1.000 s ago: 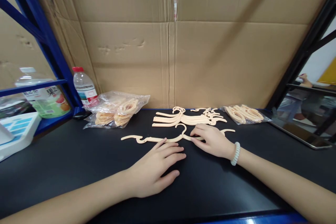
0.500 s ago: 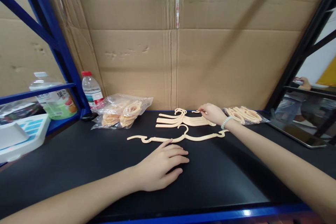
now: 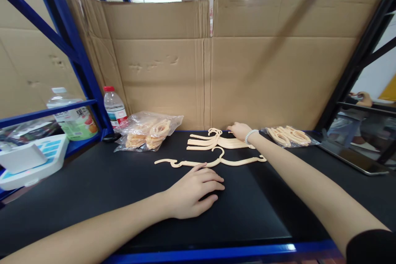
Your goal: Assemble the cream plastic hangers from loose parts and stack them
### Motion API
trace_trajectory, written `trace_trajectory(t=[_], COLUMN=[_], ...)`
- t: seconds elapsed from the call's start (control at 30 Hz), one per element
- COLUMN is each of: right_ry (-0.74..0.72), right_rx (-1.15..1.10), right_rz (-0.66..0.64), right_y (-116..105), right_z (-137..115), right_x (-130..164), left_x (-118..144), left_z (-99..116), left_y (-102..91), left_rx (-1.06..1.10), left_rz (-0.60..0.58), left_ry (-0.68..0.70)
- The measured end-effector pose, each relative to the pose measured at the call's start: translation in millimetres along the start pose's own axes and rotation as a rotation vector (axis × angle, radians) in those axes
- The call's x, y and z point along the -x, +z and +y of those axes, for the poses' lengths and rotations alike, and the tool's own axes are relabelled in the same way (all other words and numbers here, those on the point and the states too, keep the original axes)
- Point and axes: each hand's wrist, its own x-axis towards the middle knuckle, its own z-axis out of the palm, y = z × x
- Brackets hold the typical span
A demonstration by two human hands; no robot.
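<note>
A single cream plastic hanger [image 3: 210,161] lies flat on the black shelf top [image 3: 93,189]. My left hand [image 3: 193,192] rests palm down just in front of it, fingertips close to its middle, holding nothing. Behind it is a small stack of the same cream hangers [image 3: 213,141]. My right hand [image 3: 239,130] reaches to the far right end of that stack, fingers curled on small cream pieces there; what it grips is hidden. A white bead bracelet [image 3: 250,135] sits on that wrist.
A clear bag of cream rings [image 3: 148,132] lies at the back left, another bag [image 3: 287,135] at the back right. A water bottle [image 3: 115,107] stands by the blue rack post [image 3: 77,57]. Cardboard [image 3: 204,66] walls the back. A white device [image 3: 31,159] sits far left.
My right hand left the single hanger and moved back to the far end of the stack. My left hand stayed flat in place. The view tilted up slightly.
</note>
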Motion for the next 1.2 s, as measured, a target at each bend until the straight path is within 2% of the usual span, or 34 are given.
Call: trace_trajectory(t=[0.2, 0.4, 0.53, 0.63, 0.7, 0.77, 0.83, 0.87, 0.97, 1.03, 1.1, 1.2], right_ry=[-0.059, -0.06, -0.11, -0.135, -0.184, -0.17, -0.104, -0.084, -0.113, -0.137, -0.148, -0.167], right_rx=[-0.055, -0.223, -0.354, -0.445, -0.666, -0.848, -1.093, -1.238, -1.563, -1.626, -1.613, -1.488], right_rz=[0.099, 0.292, 0.448, 0.55, 0.697, 0.762, 0.716, 0.652, 0.356, 0.21, 0.109, 0.097], right_y=[-1.1, -23.5, -42.0, -54.7, -61.5, -65.4, -65.8, -64.7, -58.1, -53.2, -49.4, -45.9], right_z=[-3.1, -1.2, -16.4, -34.7, -47.2, -60.0, -74.2, -82.0, -107.1, -121.9, -130.6, -124.7], right_x=[-1.8, 10.0, 43.5, 77.8, 98.9, 115.2, 125.9, 129.4, 135.8, 138.3, 139.7, 137.1], left_x=[-0.3, 1.3, 0.7, 0.6, 0.4, -0.9, -3.7, -5.6, -11.4, -13.9, -14.8, -14.6], left_z=[2.5, 0.5, -1.1, -2.3, -2.9, -3.0, -2.5, -2.1, -1.4, -2.0, -3.4, -6.0], left_y=[-2.9, -1.2, -2.7, -3.2, -1.0, 3.4, 8.6, 11.0, 15.0, 15.0, 14.0, 12.7], left_rx=[0.018, 0.021, 0.069, 0.179, 0.271, 0.393, 0.554, 0.642, 0.869, 0.947, 0.976, 1.02], left_rz=[0.014, 0.024, 0.055, 0.124, 0.171, 0.206, 0.255, 0.293, 0.431, 0.504, 0.521, 0.485], left_ry=[-0.007, 0.0, -0.012, -0.061, -0.145, -0.231, -0.291, -0.318, -0.397, -0.441, -0.466, -0.496])
